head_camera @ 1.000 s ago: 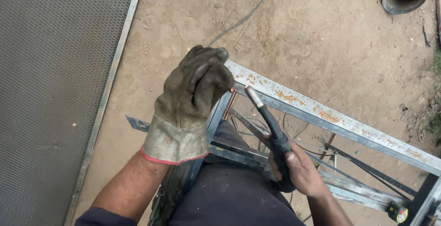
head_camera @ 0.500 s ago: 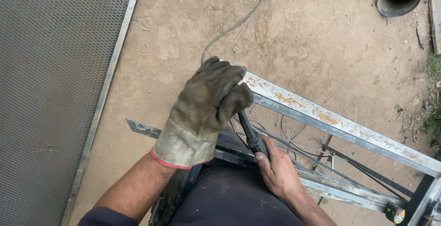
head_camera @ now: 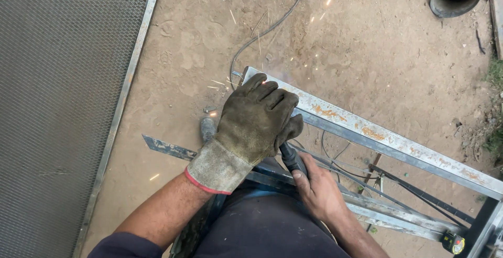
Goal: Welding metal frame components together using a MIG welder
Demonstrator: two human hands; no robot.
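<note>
Sparks are flying now off the end of the rusty steel bar [head_camera: 367, 132] over the dirt, the gloved left hand [head_camera: 257, 122] having dropped flat over it while the bare right hand [head_camera: 319, 192] is gripping the black electrode holder [head_camera: 290, 158], so welding's underway.

The welding electrode holder [head_camera: 291, 158] is a dark, slim black handle, tilted up and away from the person, its front end hidden behind a worn leather glove. Its grip end is clasped from below. The steel angle bar [head_camera: 387, 141] is a long, grey length with orange rust patches, lying on a slant from upper left to lower right. Sparks and a bright glow show at its upper-left end, near the holder's hidden tip.
</note>
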